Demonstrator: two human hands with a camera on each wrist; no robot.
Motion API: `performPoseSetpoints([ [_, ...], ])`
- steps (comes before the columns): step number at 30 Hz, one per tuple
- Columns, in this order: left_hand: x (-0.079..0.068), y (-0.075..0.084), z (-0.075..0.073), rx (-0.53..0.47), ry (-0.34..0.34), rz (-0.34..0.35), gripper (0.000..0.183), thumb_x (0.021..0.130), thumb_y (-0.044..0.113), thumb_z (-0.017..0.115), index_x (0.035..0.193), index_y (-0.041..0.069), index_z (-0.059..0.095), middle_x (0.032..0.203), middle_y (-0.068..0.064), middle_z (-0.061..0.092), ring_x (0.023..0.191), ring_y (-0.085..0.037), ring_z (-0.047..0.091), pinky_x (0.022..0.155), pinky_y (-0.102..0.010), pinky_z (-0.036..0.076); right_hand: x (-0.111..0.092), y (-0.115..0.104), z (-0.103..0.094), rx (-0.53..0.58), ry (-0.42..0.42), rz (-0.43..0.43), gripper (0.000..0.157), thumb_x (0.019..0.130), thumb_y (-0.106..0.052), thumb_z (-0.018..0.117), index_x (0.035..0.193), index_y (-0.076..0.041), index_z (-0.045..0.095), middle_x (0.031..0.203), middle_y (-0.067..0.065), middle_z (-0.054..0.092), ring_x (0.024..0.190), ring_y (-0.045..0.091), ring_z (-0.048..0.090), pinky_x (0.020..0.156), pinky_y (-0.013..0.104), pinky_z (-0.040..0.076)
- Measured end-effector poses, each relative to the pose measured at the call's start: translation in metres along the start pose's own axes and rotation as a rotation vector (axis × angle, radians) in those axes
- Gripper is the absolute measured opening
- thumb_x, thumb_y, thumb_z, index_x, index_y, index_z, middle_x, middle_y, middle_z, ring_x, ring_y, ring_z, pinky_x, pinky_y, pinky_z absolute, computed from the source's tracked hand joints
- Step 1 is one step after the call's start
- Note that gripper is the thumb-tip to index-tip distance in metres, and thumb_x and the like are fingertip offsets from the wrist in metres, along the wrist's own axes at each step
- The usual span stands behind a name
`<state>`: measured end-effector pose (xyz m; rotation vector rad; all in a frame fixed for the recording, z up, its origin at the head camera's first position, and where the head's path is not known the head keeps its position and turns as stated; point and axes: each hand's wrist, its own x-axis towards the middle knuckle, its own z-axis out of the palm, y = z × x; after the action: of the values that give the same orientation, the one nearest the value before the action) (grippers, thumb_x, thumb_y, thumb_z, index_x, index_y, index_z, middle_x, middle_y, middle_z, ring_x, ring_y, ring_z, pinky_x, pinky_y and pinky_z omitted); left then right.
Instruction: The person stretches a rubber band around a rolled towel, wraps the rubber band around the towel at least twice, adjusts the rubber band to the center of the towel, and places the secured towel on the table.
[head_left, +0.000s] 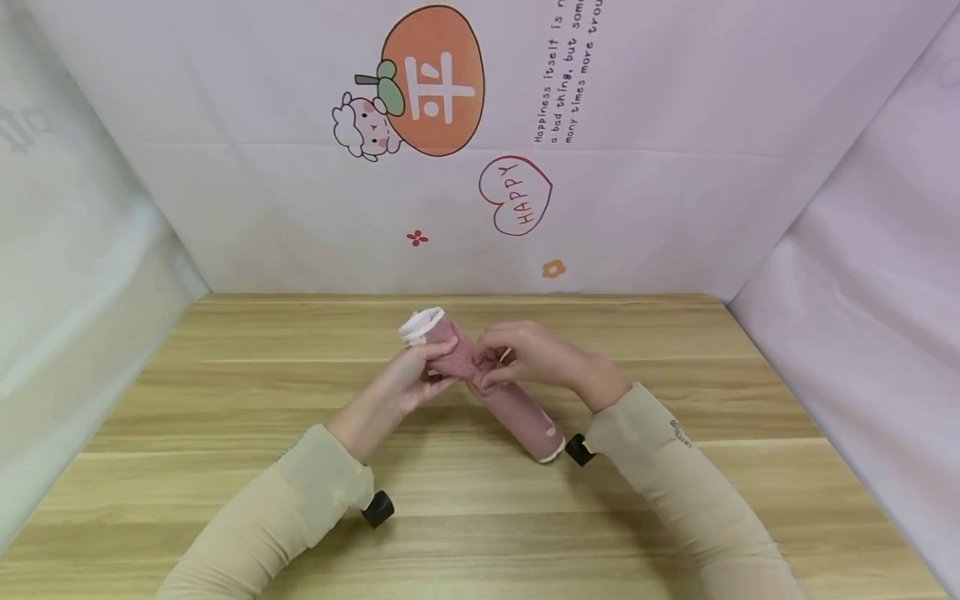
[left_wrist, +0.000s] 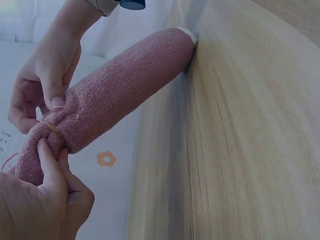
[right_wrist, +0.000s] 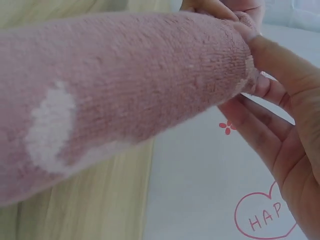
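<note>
A dusty-pink rolled towel (head_left: 519,419) with white edging slants over the table, narrowed and bunched at its middle. My left hand (head_left: 415,375) grips the upper half, thumb on top, close to the bunched part. At the narrowing, my right hand (head_left: 534,354) pinches the cloth between thumb and curled fingers. A thin tan strip (left_wrist: 54,131) shows in the folds there in the left wrist view; what it is I cannot tell. In the right wrist view, a white patch marks the towel (right_wrist: 115,85), whose lower half stretches toward the camera.
A wood-grain table (head_left: 465,533) spreads beneath both arms. White printed cloth (head_left: 262,208) hangs behind it, with more cloth on either side. Each wrist carries a small black device, one by the left cuff (head_left: 377,508), the other by the right cuff (head_left: 580,450).
</note>
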<state>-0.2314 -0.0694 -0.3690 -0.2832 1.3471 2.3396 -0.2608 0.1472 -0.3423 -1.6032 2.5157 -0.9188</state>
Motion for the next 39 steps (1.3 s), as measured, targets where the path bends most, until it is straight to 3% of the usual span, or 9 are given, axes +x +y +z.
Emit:
performPoseSetpoints([
  [8,-0.003,-0.003,0.005,0.024,0.002,0.012,0.006,0.103,0.005,0.055,0.11,0.006,0.055,0.097,-0.005,0.062,0.087,-0.018,0.061,0.072,-0.023,0.06,0.004,0.003,0.002,-0.064,-0.012,-0.041,0.038,0.078,-0.023,0.092,0.076,-0.013,0.055,0.074,-0.002,0.049,0.068,0.015,0.05,0.059,0.022,0.041],
  [15,-0.004,0.001,0.005,0.003,0.002,0.021,0.008,0.104,0.006,0.054,0.111,0.007,0.052,0.104,-0.007,0.056,0.093,-0.019,0.057,0.075,-0.023,0.059,-0.001,0.007,0.005,0.003,0.042,-0.035,0.032,0.077,-0.017,0.091,0.075,-0.014,0.06,0.07,-0.006,0.051,0.065,0.006,0.047,0.056,0.022,0.04],
  [23,-0.003,0.004,0.003,-0.022,-0.008,0.011,0.007,0.104,0.005,0.054,0.11,0.007,0.05,0.1,-0.006,0.056,0.089,-0.017,0.059,0.074,-0.022,0.059,-0.004,0.006,0.007,0.078,0.083,0.023,0.025,0.078,-0.011,0.09,0.081,-0.012,0.065,0.074,-0.005,0.055,0.068,0.009,0.051,0.058,0.023,0.045],
  [29,-0.003,0.009,-0.001,-0.024,-0.007,0.01,0.01,0.104,0.009,0.054,0.113,0.008,0.049,0.104,-0.006,0.055,0.092,-0.017,0.056,0.073,-0.02,0.058,-0.007,0.006,0.01,0.165,0.111,0.12,0.024,0.084,-0.009,0.085,0.098,-0.008,0.066,0.09,-0.002,0.064,0.085,0.016,0.063,0.079,0.03,0.06],
  [34,-0.003,0.011,-0.003,-0.069,-0.028,0.006,0.011,0.106,0.009,0.052,0.116,0.008,0.047,0.114,-0.006,0.049,0.097,-0.017,0.054,0.077,-0.02,0.057,-0.011,0.009,0.013,0.236,0.142,0.182,0.037,0.086,-0.004,0.083,0.117,-0.003,0.063,0.105,0.008,0.067,0.097,0.024,0.066,0.085,0.036,0.06],
  [39,-0.003,0.01,-0.007,-0.127,-0.104,0.028,0.009,0.107,0.008,0.045,0.116,0.011,0.046,0.116,-0.005,0.046,0.098,-0.015,0.052,0.078,-0.019,0.055,-0.013,0.008,0.011,0.284,0.099,0.264,0.047,0.09,-0.01,0.081,0.131,-0.006,0.057,0.119,0.014,0.065,0.101,0.03,0.066,0.085,0.038,0.058],
])
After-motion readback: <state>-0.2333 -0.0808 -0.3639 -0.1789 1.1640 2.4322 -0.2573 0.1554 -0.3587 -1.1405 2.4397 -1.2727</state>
